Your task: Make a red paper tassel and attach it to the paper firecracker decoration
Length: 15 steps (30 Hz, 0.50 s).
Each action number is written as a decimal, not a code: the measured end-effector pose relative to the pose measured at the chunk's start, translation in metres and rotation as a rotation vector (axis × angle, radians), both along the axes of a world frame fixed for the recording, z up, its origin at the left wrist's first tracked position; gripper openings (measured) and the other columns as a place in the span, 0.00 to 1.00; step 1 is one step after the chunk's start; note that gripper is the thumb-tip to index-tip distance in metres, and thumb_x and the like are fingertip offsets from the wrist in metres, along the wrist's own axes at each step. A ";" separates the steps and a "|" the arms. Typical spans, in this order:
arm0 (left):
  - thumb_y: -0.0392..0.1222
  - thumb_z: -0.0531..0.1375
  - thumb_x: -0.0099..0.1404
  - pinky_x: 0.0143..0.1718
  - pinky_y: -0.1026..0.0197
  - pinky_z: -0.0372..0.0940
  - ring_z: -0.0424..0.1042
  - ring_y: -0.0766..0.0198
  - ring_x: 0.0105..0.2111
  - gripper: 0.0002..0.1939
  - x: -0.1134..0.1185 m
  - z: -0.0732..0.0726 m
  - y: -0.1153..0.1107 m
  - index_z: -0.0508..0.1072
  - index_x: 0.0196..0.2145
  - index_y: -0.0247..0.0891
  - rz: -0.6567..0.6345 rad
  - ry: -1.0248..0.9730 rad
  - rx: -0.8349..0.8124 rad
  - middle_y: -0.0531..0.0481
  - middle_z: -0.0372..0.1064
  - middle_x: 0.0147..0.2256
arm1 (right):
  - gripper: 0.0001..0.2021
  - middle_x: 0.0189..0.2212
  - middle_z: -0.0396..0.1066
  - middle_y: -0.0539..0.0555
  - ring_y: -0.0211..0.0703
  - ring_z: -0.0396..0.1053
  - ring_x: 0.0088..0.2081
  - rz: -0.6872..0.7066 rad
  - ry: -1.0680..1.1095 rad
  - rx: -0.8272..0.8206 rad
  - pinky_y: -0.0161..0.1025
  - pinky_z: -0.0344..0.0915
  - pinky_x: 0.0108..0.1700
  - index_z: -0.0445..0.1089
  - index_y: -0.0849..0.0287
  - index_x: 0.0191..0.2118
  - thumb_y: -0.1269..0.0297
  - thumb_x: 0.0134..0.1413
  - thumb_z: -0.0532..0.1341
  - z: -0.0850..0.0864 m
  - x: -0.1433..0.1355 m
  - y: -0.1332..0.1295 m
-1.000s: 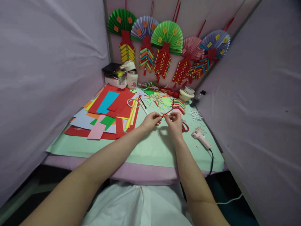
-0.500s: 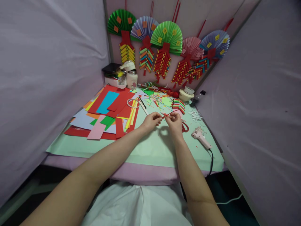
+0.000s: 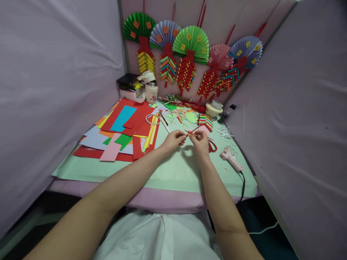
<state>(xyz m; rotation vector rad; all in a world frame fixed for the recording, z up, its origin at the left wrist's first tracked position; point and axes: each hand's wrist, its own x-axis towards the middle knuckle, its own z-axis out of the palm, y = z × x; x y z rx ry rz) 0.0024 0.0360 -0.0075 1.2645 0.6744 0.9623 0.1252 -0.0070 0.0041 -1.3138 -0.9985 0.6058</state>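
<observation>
A thin red paper strip (image 3: 196, 128) is pinched between my two hands above the green sheet on the table. My left hand (image 3: 174, 140) grips its near left end, with the fingertips pressed together. My right hand (image 3: 200, 141) has thumb and fingers closed on it a little to the right, and the strip's free end sticks up past the fingers. Red-handled scissors (image 3: 213, 146) lie partly hidden beside my right hand. Just behind the hands rests a bundle of small rolled paper tubes (image 3: 205, 121) in red, green and white.
Coloured paper sheets (image 3: 127, 137) are piled at the left, with a white tape ring (image 3: 153, 119) and a pen-like tool (image 3: 164, 122) near them. Paper scraps (image 3: 180, 115) are strewn at the back. A corded glue gun (image 3: 231, 159) lies at the right. Paper fans (image 3: 190, 41) hang on the wall.
Both hands keep almost the same place. The red strip between them has tilted slightly and shows a little wider. The whole view has shifted a touch.
</observation>
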 end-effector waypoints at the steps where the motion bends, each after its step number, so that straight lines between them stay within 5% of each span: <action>1: 0.42 0.61 0.55 0.29 0.66 0.60 0.63 0.70 0.27 0.08 0.000 -0.001 0.000 0.69 0.31 0.36 0.000 -0.009 -0.005 0.52 0.64 0.28 | 0.15 0.22 0.62 0.44 0.34 0.61 0.25 -0.001 0.008 0.002 0.34 0.60 0.30 0.56 0.56 0.35 0.62 0.40 0.62 0.001 0.000 0.000; 15: 0.42 0.61 0.56 0.26 0.67 0.57 0.60 0.72 0.23 0.08 -0.002 0.002 0.000 0.69 0.31 0.35 -0.036 0.001 0.028 0.53 0.62 0.25 | 0.17 0.23 0.65 0.45 0.34 0.63 0.25 -0.024 0.035 0.001 0.34 0.60 0.31 0.57 0.57 0.35 0.62 0.40 0.64 0.000 0.000 -0.001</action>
